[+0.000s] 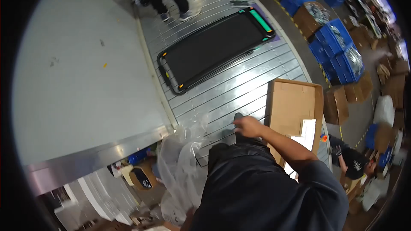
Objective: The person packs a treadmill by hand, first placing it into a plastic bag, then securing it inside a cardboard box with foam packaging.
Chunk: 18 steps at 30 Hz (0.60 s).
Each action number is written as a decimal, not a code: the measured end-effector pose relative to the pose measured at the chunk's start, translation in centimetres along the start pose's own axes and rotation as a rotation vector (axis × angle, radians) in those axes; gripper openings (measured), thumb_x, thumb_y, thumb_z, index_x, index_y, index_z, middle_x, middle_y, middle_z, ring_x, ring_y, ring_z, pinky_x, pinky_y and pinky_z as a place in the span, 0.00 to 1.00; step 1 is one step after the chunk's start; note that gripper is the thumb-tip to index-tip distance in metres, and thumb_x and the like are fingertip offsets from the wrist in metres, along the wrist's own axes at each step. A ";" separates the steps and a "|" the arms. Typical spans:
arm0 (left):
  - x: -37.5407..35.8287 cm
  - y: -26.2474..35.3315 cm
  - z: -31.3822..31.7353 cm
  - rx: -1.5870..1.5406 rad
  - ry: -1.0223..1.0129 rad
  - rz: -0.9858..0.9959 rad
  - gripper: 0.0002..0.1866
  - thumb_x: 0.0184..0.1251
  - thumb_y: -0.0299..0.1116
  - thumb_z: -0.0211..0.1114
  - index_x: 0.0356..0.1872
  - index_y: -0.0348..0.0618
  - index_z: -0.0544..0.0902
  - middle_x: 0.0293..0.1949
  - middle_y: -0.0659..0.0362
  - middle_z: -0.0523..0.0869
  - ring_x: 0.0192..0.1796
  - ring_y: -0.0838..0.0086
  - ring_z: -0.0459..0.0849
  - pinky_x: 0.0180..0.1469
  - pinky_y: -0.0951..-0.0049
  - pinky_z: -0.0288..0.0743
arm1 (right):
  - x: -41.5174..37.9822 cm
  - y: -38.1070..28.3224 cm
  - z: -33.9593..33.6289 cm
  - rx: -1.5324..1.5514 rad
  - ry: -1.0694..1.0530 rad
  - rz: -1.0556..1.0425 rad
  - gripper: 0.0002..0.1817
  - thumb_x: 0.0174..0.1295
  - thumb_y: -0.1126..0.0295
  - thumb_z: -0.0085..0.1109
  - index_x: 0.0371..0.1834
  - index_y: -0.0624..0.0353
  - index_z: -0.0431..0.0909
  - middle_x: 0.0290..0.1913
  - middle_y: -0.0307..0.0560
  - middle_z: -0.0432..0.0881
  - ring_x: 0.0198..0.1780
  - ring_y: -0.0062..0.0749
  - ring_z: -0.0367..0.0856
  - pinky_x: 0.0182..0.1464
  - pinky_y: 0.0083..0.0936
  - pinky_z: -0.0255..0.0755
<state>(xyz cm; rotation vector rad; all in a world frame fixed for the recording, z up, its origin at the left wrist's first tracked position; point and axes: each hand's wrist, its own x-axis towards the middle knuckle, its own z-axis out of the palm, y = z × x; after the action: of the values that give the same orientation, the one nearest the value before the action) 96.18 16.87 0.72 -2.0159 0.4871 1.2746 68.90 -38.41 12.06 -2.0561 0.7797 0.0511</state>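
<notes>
Bare and holding nothing that I can see, my right hand (248, 126) is above the slatted metal floor, its fingers slightly bent and apart. Beside my right forearm lies a shallow open cardboard box (293, 100) with white sheets (307, 133) in it. A crumpled clear plastic bag (182, 158) hangs on my left side. Low by the bag a small patch of skin shows, but the fingers of my left hand are hidden. Farther ahead, a black treadmill (214, 48) with a green strip at one end lies flat on the slats.
Another person's legs (173, 1) stand beyond the treadmill. A grey wall panel (85, 72) borders the left. At the right are blue bins (332, 45), cardboard boxes (336, 105) and a person in black (354, 162). An orange roll (324, 137) sits by the open box.
</notes>
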 end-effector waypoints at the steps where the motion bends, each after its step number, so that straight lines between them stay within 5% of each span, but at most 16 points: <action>1: -2.1 -0.4 0.9 -0.128 -0.044 -0.008 0.18 0.64 0.43 0.56 0.49 0.42 0.78 0.48 0.50 0.81 0.49 0.56 0.81 0.50 0.60 0.75 | -0.3 2.8 -0.5 0.044 -0.050 0.174 0.18 0.53 0.61 0.61 0.43 0.60 0.79 0.36 0.56 0.82 0.42 0.52 0.80 0.45 0.41 0.73; 7: -6.7 6.0 -3.4 -0.560 0.049 0.051 0.19 0.66 0.41 0.55 0.53 0.42 0.74 0.52 0.51 0.78 0.52 0.56 0.78 0.54 0.60 0.73 | 3.4 13.1 0.5 0.152 0.089 0.552 0.14 0.54 0.63 0.60 0.36 0.64 0.82 0.31 0.54 0.83 0.31 0.38 0.83 0.38 0.30 0.76; 12: -2.8 10.8 -14.3 -0.703 0.218 0.164 0.20 0.67 0.39 0.54 0.57 0.43 0.71 0.55 0.53 0.76 0.55 0.56 0.76 0.57 0.60 0.71 | 17.5 15.2 5.7 0.115 0.086 0.516 0.12 0.55 0.63 0.60 0.35 0.60 0.83 0.30 0.47 0.83 0.27 0.31 0.81 0.31 0.26 0.74; 13: -1.4 11.3 -17.2 -0.705 0.255 0.193 0.20 0.67 0.39 0.54 0.57 0.43 0.70 0.56 0.53 0.75 0.55 0.56 0.76 0.57 0.60 0.71 | 20.5 15.6 7.0 0.185 0.102 0.372 0.12 0.57 0.63 0.59 0.35 0.61 0.82 0.28 0.44 0.82 0.26 0.28 0.79 0.30 0.24 0.73; 15: 1.9 11.9 -23.7 -0.680 0.344 0.263 0.20 0.68 0.38 0.53 0.59 0.43 0.69 0.57 0.53 0.74 0.56 0.56 0.75 0.59 0.60 0.70 | 26.6 12.4 8.1 0.533 0.126 0.469 0.12 0.60 0.65 0.56 0.35 0.63 0.81 0.26 0.40 0.78 0.26 0.22 0.75 0.31 0.21 0.71; 16: 3.8 12.3 -27.4 -0.652 0.393 0.310 0.21 0.68 0.37 0.53 0.60 0.43 0.68 0.58 0.54 0.74 0.57 0.56 0.75 0.59 0.60 0.70 | 29.9 8.9 7.2 0.807 0.145 0.704 0.12 0.62 0.65 0.55 0.36 0.64 0.80 0.25 0.39 0.77 0.27 0.20 0.73 0.32 0.20 0.70; 18: 8.3 12.9 -34.8 -0.572 0.525 0.419 0.21 0.68 0.37 0.52 0.61 0.43 0.67 0.59 0.54 0.73 0.58 0.56 0.74 0.60 0.60 0.69 | 34.4 9.7 10.6 0.968 0.229 0.681 0.18 0.64 0.60 0.55 0.42 0.66 0.79 0.30 0.40 0.78 0.31 0.21 0.74 0.37 0.18 0.69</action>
<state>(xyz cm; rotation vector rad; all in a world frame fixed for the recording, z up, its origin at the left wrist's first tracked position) 113.74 -16.74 -1.57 -2.8714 0.9062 1.1970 93.75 -51.53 -12.43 -0.8443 1.2974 -0.1579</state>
